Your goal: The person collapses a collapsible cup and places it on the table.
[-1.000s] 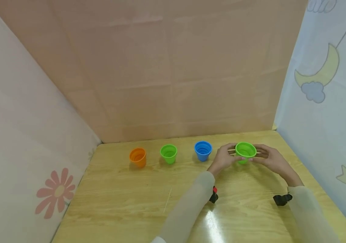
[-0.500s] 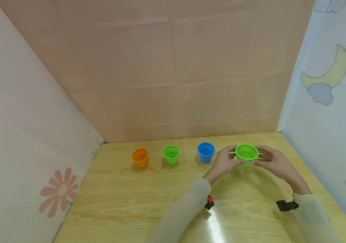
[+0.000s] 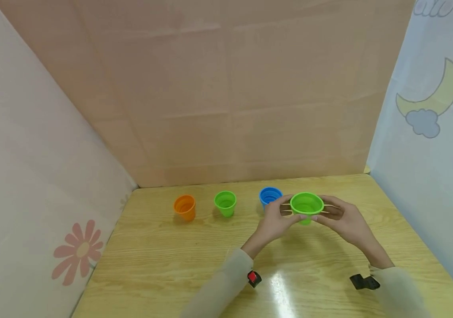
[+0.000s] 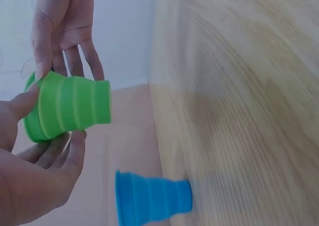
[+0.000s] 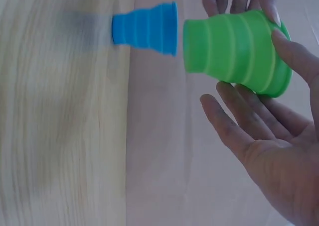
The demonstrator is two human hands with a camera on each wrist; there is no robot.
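Note:
Both hands hold a ribbed green cup [image 3: 307,204] between them, upright, mouth up. My left hand [image 3: 271,223] grips its left side and my right hand [image 3: 348,224] its right, thumbs in front near the rim and fingers behind. In the left wrist view the green cup [image 4: 70,106] is off the table, its base apart from the wood. The right wrist view also shows the green cup [image 5: 234,49], with some right fingers under its side. Just behind my left hand stands a blue cup [image 3: 269,195], partly hidden by it in the head view.
A second green cup [image 3: 225,203] and an orange cup [image 3: 185,207] stand upright in a row to the left on the wooden table [image 3: 162,265]. A beige backdrop [image 3: 226,97] rises behind the table, and patterned side walls [image 3: 421,176] flank it.
Both hands have carried the green cup leftward and nearer the person. The left hand now covers part of the blue cup. The other cups stay put; the head view shifted slightly.

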